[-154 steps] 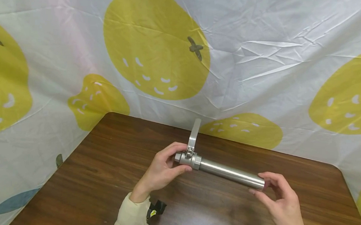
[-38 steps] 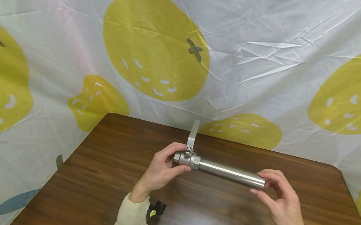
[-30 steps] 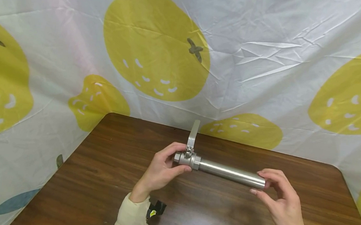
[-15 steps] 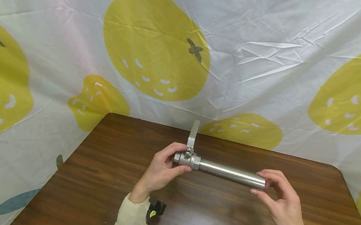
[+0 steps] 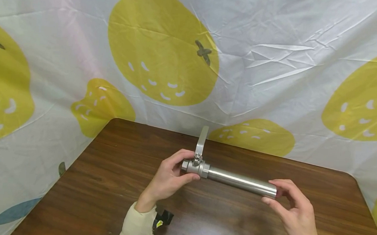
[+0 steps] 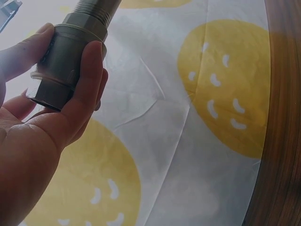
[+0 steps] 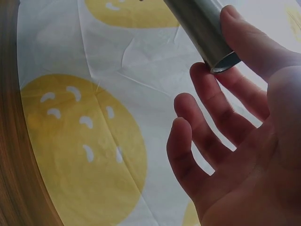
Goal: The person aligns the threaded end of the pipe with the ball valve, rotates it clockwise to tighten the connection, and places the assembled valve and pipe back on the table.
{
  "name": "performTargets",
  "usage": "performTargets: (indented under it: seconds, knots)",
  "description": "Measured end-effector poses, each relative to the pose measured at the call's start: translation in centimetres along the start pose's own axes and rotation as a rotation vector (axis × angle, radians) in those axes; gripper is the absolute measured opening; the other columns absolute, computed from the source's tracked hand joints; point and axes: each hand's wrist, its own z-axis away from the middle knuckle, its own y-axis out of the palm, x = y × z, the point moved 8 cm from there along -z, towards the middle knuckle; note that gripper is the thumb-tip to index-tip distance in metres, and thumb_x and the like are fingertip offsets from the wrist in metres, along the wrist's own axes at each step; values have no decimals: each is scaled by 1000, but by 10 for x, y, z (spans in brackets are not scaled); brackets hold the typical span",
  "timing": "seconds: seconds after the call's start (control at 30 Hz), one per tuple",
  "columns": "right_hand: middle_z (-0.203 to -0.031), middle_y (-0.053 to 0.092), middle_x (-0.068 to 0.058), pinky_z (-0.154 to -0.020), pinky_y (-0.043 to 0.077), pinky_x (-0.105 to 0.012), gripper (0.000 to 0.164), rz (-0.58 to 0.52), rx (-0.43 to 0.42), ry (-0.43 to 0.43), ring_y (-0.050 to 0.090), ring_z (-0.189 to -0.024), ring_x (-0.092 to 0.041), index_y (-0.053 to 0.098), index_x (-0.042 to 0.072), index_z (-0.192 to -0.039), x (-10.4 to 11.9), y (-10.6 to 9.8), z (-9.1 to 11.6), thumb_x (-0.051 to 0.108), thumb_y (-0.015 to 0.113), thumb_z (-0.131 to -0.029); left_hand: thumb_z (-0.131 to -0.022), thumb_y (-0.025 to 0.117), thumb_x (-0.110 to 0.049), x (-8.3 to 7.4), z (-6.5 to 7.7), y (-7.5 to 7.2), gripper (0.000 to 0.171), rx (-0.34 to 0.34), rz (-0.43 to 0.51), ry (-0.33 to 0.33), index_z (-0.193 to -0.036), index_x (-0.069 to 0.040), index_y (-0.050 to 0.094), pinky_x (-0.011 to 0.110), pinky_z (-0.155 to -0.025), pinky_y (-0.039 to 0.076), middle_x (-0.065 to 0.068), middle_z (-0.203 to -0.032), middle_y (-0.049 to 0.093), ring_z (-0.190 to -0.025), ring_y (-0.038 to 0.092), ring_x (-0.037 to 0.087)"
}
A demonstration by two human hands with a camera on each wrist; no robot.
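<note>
- Now, lower centre: valve (image 5: 196, 167) in curled left hand (image 5: 168, 178)
- Pinched, lower right, by right hand (image 5: 297, 214): pipe's (image 5: 240, 181) end
- Likely heavy, stiff, slick; grasp both ends

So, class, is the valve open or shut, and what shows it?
Probably shut: the lever on the valve stands crosswise to the pipe. The inside is hidden, so not certain.

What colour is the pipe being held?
The pipe is shiny silver, seen best in the head view.

Right hand (image 5: 297, 216) has shifted slightly; head view too.
</note>
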Motion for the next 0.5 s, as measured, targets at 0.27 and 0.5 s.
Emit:
performTargets:
  seconds: [0.27,0.5]
  knots:
    - [-82,56,1,-67,41,-14,42,121,10,104,50,-74,-6,62,1,-100,-6,-1,2,-12,73,-62,-71,71,1,0,0,1,46,1,-7,-7,-112,0,51,24,-77,51,15,-109,51,-96,51,16]
    - [-75,54,9,-62,39,-13,24,219,27,226,51,-72,-2,63,9,-92,-14,-4,4,-2,70,-72,-71,71,3,-1,0,3,46,2,-3,-8,-112,1,51,23,-77,50,16,-109,51,-96,51,16]
